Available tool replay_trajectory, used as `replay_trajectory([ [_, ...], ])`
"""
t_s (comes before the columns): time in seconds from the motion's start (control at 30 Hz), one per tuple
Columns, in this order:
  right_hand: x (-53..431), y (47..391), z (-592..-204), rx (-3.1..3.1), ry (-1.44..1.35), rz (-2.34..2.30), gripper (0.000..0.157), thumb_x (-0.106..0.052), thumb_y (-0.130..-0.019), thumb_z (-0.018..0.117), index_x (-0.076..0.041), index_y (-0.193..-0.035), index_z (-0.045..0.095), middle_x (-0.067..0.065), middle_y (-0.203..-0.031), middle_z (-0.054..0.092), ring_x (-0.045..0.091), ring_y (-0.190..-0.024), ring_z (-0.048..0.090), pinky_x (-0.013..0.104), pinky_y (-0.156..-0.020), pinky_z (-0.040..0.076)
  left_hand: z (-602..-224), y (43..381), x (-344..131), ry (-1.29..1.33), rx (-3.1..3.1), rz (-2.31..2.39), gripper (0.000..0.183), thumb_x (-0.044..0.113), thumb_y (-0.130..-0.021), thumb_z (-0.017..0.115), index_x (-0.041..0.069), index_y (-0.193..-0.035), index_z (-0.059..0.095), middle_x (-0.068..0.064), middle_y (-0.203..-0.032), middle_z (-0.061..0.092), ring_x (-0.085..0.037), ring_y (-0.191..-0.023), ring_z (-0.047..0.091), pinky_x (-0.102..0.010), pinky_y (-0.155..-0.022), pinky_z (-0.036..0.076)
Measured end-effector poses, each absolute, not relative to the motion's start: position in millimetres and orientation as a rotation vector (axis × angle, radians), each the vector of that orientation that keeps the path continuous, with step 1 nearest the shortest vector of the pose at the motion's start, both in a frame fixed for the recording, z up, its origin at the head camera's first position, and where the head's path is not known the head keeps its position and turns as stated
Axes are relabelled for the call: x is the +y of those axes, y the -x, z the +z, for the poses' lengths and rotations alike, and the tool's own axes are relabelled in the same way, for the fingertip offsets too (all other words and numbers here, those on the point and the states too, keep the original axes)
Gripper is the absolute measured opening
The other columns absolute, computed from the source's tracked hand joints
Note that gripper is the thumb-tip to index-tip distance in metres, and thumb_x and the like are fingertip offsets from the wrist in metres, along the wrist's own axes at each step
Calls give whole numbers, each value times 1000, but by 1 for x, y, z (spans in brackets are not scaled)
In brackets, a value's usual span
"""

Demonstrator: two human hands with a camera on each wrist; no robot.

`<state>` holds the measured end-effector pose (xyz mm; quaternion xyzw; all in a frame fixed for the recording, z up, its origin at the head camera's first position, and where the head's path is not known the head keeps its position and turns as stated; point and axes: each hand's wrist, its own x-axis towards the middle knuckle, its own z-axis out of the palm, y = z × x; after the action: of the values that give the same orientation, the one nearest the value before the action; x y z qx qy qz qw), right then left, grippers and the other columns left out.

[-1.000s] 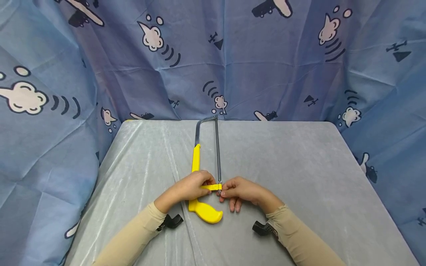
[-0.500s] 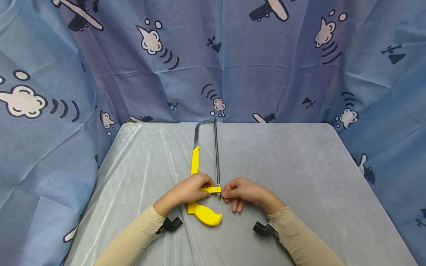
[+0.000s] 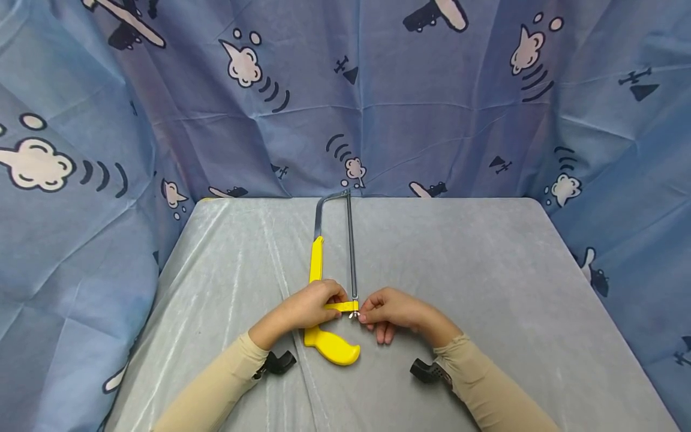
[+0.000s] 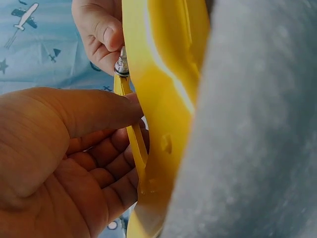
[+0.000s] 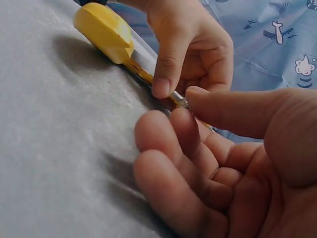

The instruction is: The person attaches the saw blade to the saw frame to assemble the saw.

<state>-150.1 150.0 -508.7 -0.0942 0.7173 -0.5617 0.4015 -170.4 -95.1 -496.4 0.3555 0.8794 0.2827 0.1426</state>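
A hacksaw (image 3: 317, 261) with a yellow handle lies on the table, its blade side to the right and its far end near the table's back edge. My left hand (image 3: 310, 305) grips the yellow crosspiece (image 3: 342, 306) between thumb and fingers. On that crosspiece's near right end sits a small metal wing nut (image 3: 354, 315). My right hand (image 3: 396, 311) has thumb and index fingertip at the wing nut, pinching its edge in the right wrist view; the other fingers (image 5: 168, 183) hang loosely curled. The left wrist view shows the wing nut's shank (image 4: 122, 65) at the crosspiece's end.
A grey cloth covers the table (image 3: 459, 258). Behind it and at both sides hangs a blue curtain (image 3: 421, 120) with printed planes and clouds. A black wrist camera mount (image 3: 281, 362) hangs under the left sleeve, another mount (image 3: 426, 371) under the right.
The wing nut, mostly covered by my right fingertips a second ago, turns and now shows its wings spread sideways. My left hand and the hacksaw stay in place.
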Motion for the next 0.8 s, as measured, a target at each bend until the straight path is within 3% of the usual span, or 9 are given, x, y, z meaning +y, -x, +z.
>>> replay_trajectory([
  [0.33,153,152,-507,1754,269,-1427,24,-16,-99,66,7,-108,66,8,-79,64,16,-54,66,30,-48,56,-496,171,-96,-1039,2541,810,17,10,-88,79,10,-102,71,4,-90,61,-12,-83,55,-25,-76,47],
  [0.57,147,148,-509,1874,296,-1385,29,-27,-98,70,1,-94,67,9,-74,65,16,-49,63,30,-44,53,-494,171,-94,-1029,2535,821,16,9,-88,79,11,-102,71,5,-90,60,-10,-83,54,-25,-77,48],
  [0.8,144,143,-507,1891,309,-1359,30,-27,-99,68,0,-88,68,7,-73,68,15,-47,62,29,-43,52,-494,169,-94,-1008,2526,837,15,9,-88,79,11,-101,71,5,-90,61,-10,-83,54,-25,-76,48],
])
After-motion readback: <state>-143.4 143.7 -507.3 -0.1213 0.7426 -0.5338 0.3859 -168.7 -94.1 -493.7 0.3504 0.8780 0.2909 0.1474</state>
